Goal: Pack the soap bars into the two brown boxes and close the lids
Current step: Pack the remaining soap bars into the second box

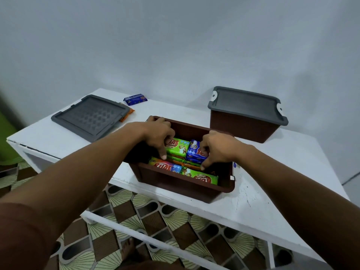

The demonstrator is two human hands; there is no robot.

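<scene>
A plain pale blue-grey wall fills the upper half of the view, evenly lit, with a soft shadow darkening its right side. In front of it stands a white painted worktop, set at an angle so that its far left corner meets the wall. The paint is speckled and chipped near the front edge, and a dark crack runs along the left edge. White rails of the frame cross below the front edge. The floor is tiled in a repeating pattern of brown diamonds and pale green fan shapes. A blurred green patch shows at the far left.
</scene>
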